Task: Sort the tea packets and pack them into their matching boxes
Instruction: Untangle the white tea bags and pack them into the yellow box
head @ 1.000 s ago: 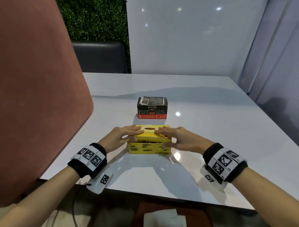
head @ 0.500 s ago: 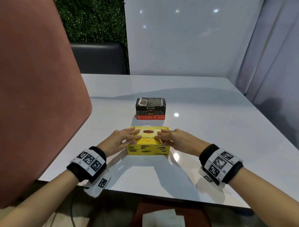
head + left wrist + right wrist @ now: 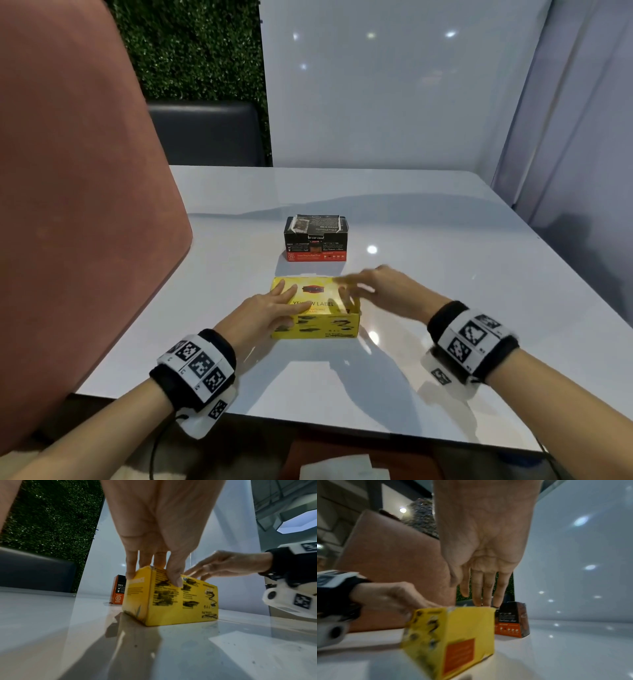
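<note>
A yellow tea box (image 3: 317,327) lies on the white table with its lid down. My left hand (image 3: 270,306) rests on the left part of the lid with straight, spread fingers; in the left wrist view the left hand (image 3: 154,540) has its fingertips over the yellow tea box's (image 3: 180,601) near top edge. My right hand (image 3: 373,287) is blurred, with straight fingers just over the lid's right end; whether it touches the lid I cannot tell. The right hand's fingers (image 3: 485,588) point down at the yellow tea box (image 3: 453,635). A closed black-and-red tea box (image 3: 315,240) stands just behind. No loose packets show.
The white table (image 3: 462,281) runs out to the right and back. A pink chair back (image 3: 68,205) stands against the table's left edge, with a dark seat (image 3: 205,133) behind it. A white panel closes off the far side. White paper (image 3: 342,471) lies below the near edge.
The yellow box's lid went from slightly raised to flat under both hands. My right hand has since lifted and moved right, in motion. My left hand stays on the lid.
</note>
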`<state>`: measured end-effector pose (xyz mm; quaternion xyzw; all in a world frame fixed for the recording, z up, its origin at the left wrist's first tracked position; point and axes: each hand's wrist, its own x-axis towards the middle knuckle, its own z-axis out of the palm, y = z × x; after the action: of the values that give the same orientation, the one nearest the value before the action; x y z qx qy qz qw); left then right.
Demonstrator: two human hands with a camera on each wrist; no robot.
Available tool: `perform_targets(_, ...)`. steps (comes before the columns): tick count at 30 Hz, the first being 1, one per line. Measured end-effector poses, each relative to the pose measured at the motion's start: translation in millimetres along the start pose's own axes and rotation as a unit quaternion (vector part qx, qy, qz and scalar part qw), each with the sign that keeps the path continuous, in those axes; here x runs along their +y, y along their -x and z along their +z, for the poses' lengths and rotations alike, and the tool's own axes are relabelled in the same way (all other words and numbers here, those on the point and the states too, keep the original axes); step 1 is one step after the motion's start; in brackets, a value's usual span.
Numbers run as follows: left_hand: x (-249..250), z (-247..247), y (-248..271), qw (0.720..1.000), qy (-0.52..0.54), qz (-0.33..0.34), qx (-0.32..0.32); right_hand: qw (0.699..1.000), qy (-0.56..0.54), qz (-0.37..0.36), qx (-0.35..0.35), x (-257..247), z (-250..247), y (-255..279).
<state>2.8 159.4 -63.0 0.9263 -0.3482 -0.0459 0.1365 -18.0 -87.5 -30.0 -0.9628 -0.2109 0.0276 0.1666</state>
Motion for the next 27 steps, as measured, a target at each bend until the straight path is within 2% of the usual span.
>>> perform_targets(3, 0, -2, -3, 0.999, 0.034, -0.002, -0.011, 0.994, -0.004, 0.063, 0.087, 20, -25, -25)
perform_targets(5, -1, -4, -8, 0.999, 0.040, -0.001, -0.020, 0.991, 0.013, 0.107, 0.082, 39, -35, -54)
perform_targets(7, -2, -6, -15, 0.999, 0.026, -0.005, -0.036, 0.991, 0.038, 0.125, 0.037, 50, -39, -87)
perform_targets(11, -2, -9, -31, 0.998, 0.010, -0.021, -0.052, 0.989, 0.075, 0.106, -0.072, 44, -42, -145)
perform_targets(14, -6, -13, -43, 0.998, 0.012, -0.032, -0.052, 0.976, 0.128, 0.098, -0.144, 48, -39, -170)
perform_targets(16, -6, -19, -51, 0.997, -0.001, -0.036, -0.065, 0.975, 0.137, 0.092, -0.149, 53, -38, -174)
perform_targets(21, 2, -27, -85, 0.995, -0.043, -0.034, -0.087, 0.984, 0.095, 0.107, -0.105, 85, -43, -150)
perform_targets(27, 35, -13, -122, 0.995, -0.028, -0.003, -0.095, 0.980, 0.073, 0.138, -0.125, 122, -58, -102)
